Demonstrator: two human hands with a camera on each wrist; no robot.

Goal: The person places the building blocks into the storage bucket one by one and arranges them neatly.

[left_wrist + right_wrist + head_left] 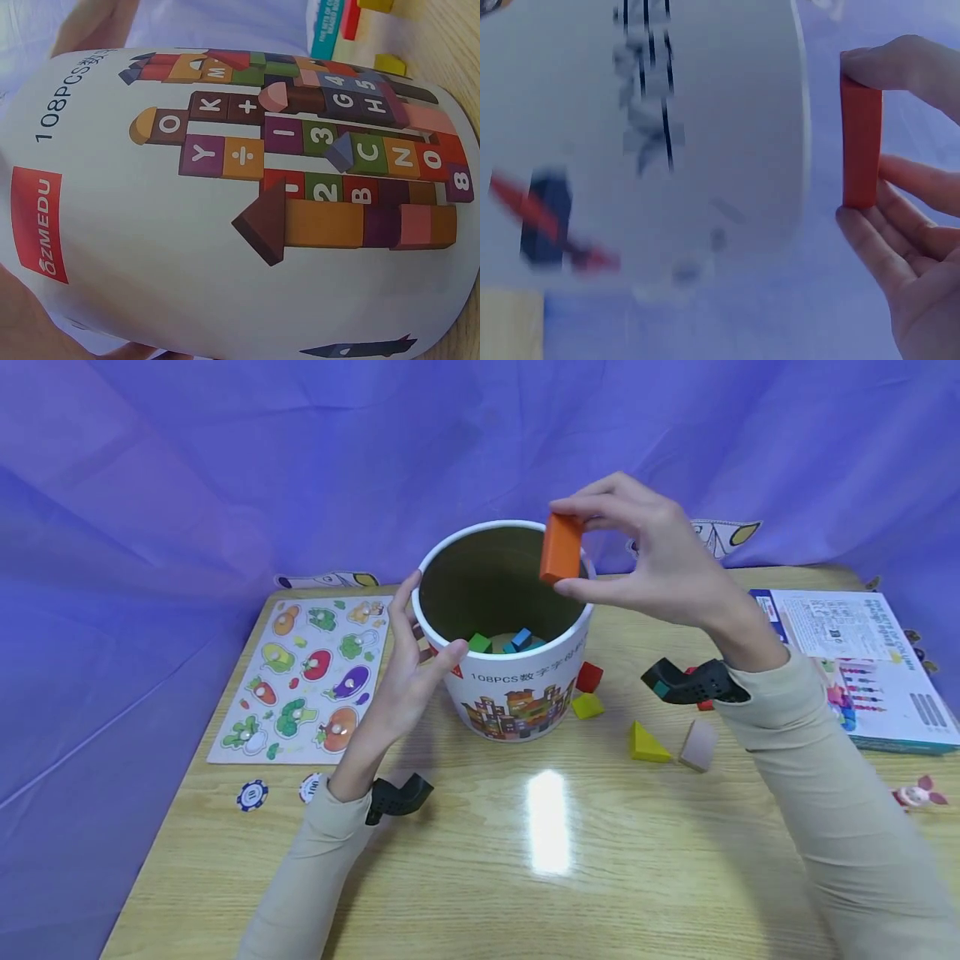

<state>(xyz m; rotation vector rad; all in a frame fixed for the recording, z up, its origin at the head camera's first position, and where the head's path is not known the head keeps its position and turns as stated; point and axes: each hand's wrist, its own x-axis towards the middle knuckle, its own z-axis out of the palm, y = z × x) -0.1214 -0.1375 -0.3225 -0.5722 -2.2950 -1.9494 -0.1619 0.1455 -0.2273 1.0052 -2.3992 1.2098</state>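
Observation:
A white bucket (517, 706) with printed block pictures stands upright on the table. My left hand (393, 685) holds its left side just under the rim, thumb at the front and fingers round the far left. In the left wrist view the bucket's printed wall (150, 247) fills most of the picture. Above the bucket's right rim, my right hand (660, 552) pinches an orange rectangular block (561, 547) between thumb and fingertips. The same block (861, 142) appears edge-on in the right wrist view. Inside the bucket lie a green block (480, 643) and several blue ones (522, 639).
Right of the bucket lie a red block (589, 677), yellow blocks (647, 743) and a plain wooden block (698, 745). A vegetable puzzle board (247, 727) lies left, near poker chips (252, 795). At right are a boxed toy (892, 677) and a small pink figure (918, 795).

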